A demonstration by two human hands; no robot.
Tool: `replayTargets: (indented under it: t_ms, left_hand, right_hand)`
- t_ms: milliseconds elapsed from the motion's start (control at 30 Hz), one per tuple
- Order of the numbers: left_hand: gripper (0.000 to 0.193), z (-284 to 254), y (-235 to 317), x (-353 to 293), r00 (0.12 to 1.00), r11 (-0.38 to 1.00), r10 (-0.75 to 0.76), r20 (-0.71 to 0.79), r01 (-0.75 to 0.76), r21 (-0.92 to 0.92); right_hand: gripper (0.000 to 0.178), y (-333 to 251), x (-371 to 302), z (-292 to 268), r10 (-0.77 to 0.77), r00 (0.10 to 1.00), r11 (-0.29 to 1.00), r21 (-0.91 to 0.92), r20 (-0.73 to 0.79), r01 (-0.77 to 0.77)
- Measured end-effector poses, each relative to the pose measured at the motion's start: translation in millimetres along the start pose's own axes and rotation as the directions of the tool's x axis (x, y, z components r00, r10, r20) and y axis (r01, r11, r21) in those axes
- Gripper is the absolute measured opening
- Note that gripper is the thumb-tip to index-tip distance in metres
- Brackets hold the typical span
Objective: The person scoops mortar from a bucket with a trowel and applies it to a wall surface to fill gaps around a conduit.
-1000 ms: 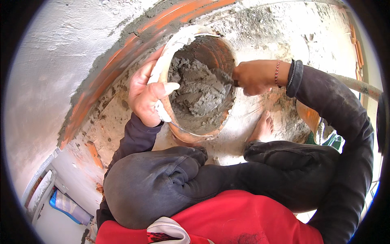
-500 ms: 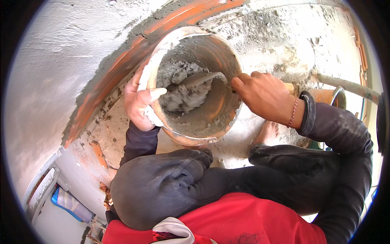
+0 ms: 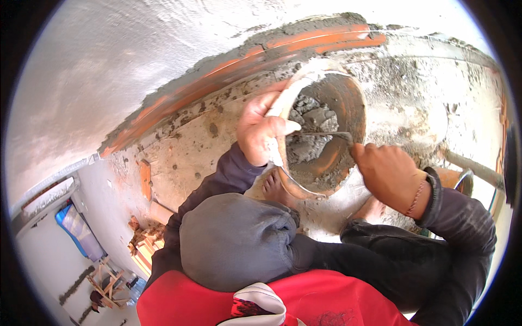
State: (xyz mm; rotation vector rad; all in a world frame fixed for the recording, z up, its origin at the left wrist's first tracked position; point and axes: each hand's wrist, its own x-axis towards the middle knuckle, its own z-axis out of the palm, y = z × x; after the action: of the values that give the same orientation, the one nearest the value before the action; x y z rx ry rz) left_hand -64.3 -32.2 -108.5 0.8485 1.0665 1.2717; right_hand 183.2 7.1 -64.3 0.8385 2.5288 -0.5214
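A mortar bucket point(image 3: 356, 103), its inside coated with grey, leans with its mouth facing me. My left hand point(image 3: 260, 127) is closed over its pale, crusted left rim, thumb lying on the inside. Lumpy wet mortar point(image 3: 319, 118) lies against the left part of the inside. My right hand point(image 3: 387, 175) is wrapped round the handle of a trowel point(image 3: 326, 133), at the bucket's right rim. The trowel's blade reaches into the mortar and shows nearly edge-on; the fingers hide most of the handle.
Along the wall's foot runs a strip of exposed orange brick point(image 3: 321, 39) edged with grey mortar. A pole point(image 3: 474, 169) and an orange container point(image 3: 447, 178) are at the right. A brick piece point(image 3: 145, 180) and stacked bricks point(image 3: 145, 249) lie at the left. My bare foot point(image 3: 275, 187) is beside the bucket.
The whole scene has shifted rightward as the view turned left. The bucket leans more. The trowel blade, broad and blurred in the mortar before, has turned edge-on. Both hands keep their grips.
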Motion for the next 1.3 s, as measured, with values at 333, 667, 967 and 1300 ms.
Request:
replayTargets:
  t_ms: [333, 667, 967, 1300]
  left_hand:
    - [0.066, -6.3, -1.5, 8.0, 0.995, 0.997, 0.067, -0.077, -0.063, 0.053]
    - [0.070, -0.7, -6.0, 1.8, 0.999, 0.970, 0.034, -0.041, -0.023, 0.241]
    - [0.065, 2.8, -6.3, 6.4, 1.000, 0.997, -0.006, -0.022, 0.008, 0.075]
    - [0.062, -2.0, -12.0, 8.4, 0.995, 0.995, 0.085, 0.042, -0.087, 0.050]
  right_hand:
    - [0.011, -8.4, 14.6, 15.7, 0.010, 0.997, 0.999, 0.044, -0.076, -0.007]
    - [0.011, 1.5, 31.6, 7.3, 0.071, 0.961, 0.997, 0.000, -0.267, -0.073]
    - [0.014, 16.5, 14.4, -2.1, 0.150, 0.984, 0.989, 0.031, -0.093, -0.147]
    - [0.018, 12.5, 9.2, -7.1, 0.140, 0.988, 0.971, 0.189, 0.058, -0.148]
